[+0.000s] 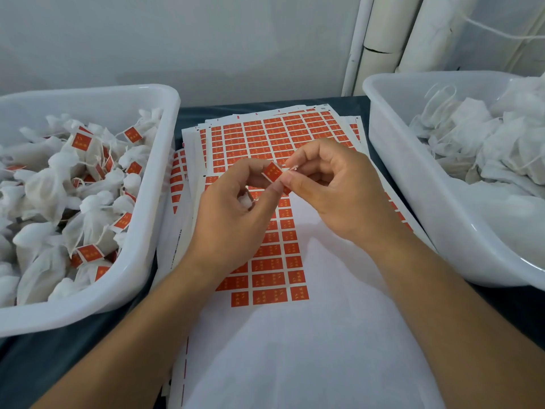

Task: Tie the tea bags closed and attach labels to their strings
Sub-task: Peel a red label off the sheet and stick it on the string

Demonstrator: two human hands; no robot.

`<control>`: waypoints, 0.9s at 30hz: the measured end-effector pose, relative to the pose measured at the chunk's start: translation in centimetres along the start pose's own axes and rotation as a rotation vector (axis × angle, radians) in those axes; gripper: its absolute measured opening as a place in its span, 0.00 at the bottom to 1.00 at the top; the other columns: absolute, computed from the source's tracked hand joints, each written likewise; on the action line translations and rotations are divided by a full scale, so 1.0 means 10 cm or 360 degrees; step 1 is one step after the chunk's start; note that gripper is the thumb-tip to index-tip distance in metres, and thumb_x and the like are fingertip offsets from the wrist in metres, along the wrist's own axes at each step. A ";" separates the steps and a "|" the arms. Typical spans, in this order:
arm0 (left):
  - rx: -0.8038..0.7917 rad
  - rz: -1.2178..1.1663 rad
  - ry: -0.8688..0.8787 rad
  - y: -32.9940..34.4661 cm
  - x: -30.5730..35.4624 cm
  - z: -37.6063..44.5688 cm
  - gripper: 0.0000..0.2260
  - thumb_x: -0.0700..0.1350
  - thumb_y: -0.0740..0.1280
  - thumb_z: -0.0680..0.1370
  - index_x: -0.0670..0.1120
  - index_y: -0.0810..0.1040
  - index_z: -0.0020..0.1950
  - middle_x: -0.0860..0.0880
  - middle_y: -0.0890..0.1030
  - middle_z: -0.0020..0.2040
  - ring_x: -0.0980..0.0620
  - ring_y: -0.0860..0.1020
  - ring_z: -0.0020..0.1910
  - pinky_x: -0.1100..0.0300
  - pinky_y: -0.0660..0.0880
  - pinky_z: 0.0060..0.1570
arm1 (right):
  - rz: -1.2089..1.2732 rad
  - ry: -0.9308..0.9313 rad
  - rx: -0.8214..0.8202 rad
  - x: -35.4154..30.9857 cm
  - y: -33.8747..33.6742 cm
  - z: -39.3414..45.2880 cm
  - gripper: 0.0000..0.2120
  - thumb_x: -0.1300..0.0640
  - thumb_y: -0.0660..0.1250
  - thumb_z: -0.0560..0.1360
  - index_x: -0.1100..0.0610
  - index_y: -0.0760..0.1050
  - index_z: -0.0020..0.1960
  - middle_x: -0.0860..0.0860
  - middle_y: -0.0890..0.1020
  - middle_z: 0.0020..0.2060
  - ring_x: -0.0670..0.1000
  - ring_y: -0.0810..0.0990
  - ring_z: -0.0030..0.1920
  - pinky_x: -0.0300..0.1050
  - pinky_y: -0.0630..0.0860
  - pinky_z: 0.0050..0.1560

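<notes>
Both hands meet above the sticker sheets (pixel 274 137) at the centre of the table. My left hand (pixel 233 214) pinches a red label (pixel 272 172) between thumb and forefinger, and a white tea bag (pixel 245 201) is tucked in its palm, mostly hidden. My right hand (pixel 333 190) pinches the other end of the same label with thumb and forefinger. The string itself is too thin to make out. The top sheet carries rows of red labels, with a bare white patch where labels are gone.
A white tub (pixel 141 255) on the left holds several tied tea bags with red labels. A second white tub (pixel 413 184) on the right holds unlabelled white bags with loose strings. White pipes (pixel 380 39) stand at the back right against the wall.
</notes>
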State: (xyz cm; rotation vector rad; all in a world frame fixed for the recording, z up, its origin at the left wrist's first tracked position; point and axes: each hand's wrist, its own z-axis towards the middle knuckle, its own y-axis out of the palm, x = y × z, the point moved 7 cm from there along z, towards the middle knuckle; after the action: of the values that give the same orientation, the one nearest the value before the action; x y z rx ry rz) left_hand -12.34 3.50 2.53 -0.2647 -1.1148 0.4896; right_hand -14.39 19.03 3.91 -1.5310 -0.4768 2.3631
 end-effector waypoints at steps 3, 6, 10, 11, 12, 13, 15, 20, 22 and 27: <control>0.0050 -0.0045 0.0019 -0.04 0.00 0.01 0.14 0.55 0.72 0.78 0.58 0.74 0.61 0.63 0.81 0.49 0.62 0.82 0.49 0.73 0.77 0.45 | 0.0026 0.0022 0.0021 0.00 0.00 0.00 0.10 0.50 0.75 0.76 0.39 0.74 0.47 0.32 0.81 0.40 0.32 0.82 0.45 0.22 0.73 0.39; 0.0089 -0.0075 0.0025 -0.06 -0.01 0.00 0.17 0.54 0.73 0.77 0.59 0.71 0.62 0.62 0.81 0.49 0.61 0.82 0.49 0.72 0.77 0.45 | 0.0051 0.0063 0.0008 0.02 0.02 -0.01 0.10 0.48 0.75 0.75 0.39 0.75 0.51 0.32 0.82 0.41 0.31 0.82 0.46 0.22 0.73 0.39; 0.0142 -0.0032 0.0108 -0.06 0.02 -0.02 0.15 0.51 0.73 0.79 0.61 0.68 0.56 0.65 0.80 0.45 0.59 0.82 0.46 0.72 0.76 0.40 | 0.0129 0.0153 0.0008 0.07 0.03 0.00 0.14 0.46 0.75 0.75 0.39 0.75 0.56 0.35 0.85 0.46 0.34 0.83 0.48 0.23 0.75 0.41; 0.0146 0.0003 0.0152 -0.06 0.03 -0.02 0.14 0.50 0.73 0.79 0.61 0.68 0.53 0.67 0.79 0.44 0.59 0.81 0.46 0.72 0.75 0.40 | 0.0151 0.0175 0.0011 0.08 0.03 0.00 0.14 0.46 0.75 0.75 0.39 0.75 0.57 0.36 0.85 0.47 0.34 0.83 0.48 0.25 0.77 0.43; 0.0144 0.0042 0.0195 -0.06 0.05 -0.02 0.12 0.49 0.72 0.80 0.61 0.69 0.51 0.68 0.78 0.44 0.60 0.80 0.46 0.73 0.75 0.41 | 0.0168 0.0196 0.0013 0.10 0.03 0.00 0.14 0.46 0.75 0.74 0.39 0.75 0.57 0.37 0.86 0.47 0.36 0.84 0.48 0.27 0.79 0.44; 0.0142 0.0074 0.0226 -0.06 0.07 -0.02 0.11 0.49 0.71 0.80 0.61 0.70 0.50 0.69 0.77 0.44 0.61 0.80 0.46 0.73 0.74 0.42 | 0.0183 0.0216 0.0014 0.11 0.03 0.00 0.15 0.46 0.75 0.74 0.39 0.75 0.58 0.38 0.86 0.48 0.37 0.84 0.48 0.30 0.81 0.46; 0.0146 0.0100 0.0252 -0.06 0.08 -0.02 0.07 0.50 0.70 0.81 0.59 0.73 0.51 0.70 0.77 0.44 0.62 0.80 0.48 0.73 0.75 0.43 | 0.0215 0.0256 0.0012 0.13 0.03 0.01 0.14 0.46 0.75 0.74 0.39 0.75 0.57 0.38 0.86 0.48 0.38 0.85 0.48 0.36 0.83 0.49; 0.0249 0.0099 0.0247 -0.09 0.07 -0.04 0.07 0.53 0.71 0.80 0.58 0.73 0.51 0.71 0.78 0.44 0.63 0.80 0.46 0.75 0.75 0.40 | 0.0342 0.0343 -0.0007 0.16 0.04 -0.01 0.13 0.47 0.76 0.75 0.40 0.75 0.55 0.40 0.87 0.47 0.39 0.86 0.46 0.38 0.83 0.49; 0.0251 0.0108 0.0246 -0.10 0.06 -0.04 0.08 0.52 0.71 0.80 0.58 0.72 0.49 0.69 0.78 0.43 0.61 0.80 0.45 0.75 0.74 0.39 | 0.0394 0.0387 -0.0018 0.18 0.05 -0.01 0.13 0.48 0.76 0.75 0.41 0.76 0.56 0.41 0.87 0.47 0.40 0.86 0.46 0.35 0.82 0.46; 0.0183 0.0149 0.0262 -0.07 0.07 -0.02 0.05 0.50 0.70 0.81 0.58 0.75 0.51 0.69 0.77 0.43 0.64 0.79 0.48 0.75 0.74 0.43 | 0.0500 0.0474 -0.0010 0.22 0.07 -0.03 0.13 0.50 0.76 0.75 0.44 0.77 0.57 0.43 0.87 0.47 0.41 0.86 0.46 0.31 0.80 0.43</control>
State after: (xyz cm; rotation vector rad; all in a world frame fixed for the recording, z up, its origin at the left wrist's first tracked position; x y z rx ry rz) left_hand -11.74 3.25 3.31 -0.2524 -0.9133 0.6022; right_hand -15.05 19.31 1.71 -2.0463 -0.1854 2.2851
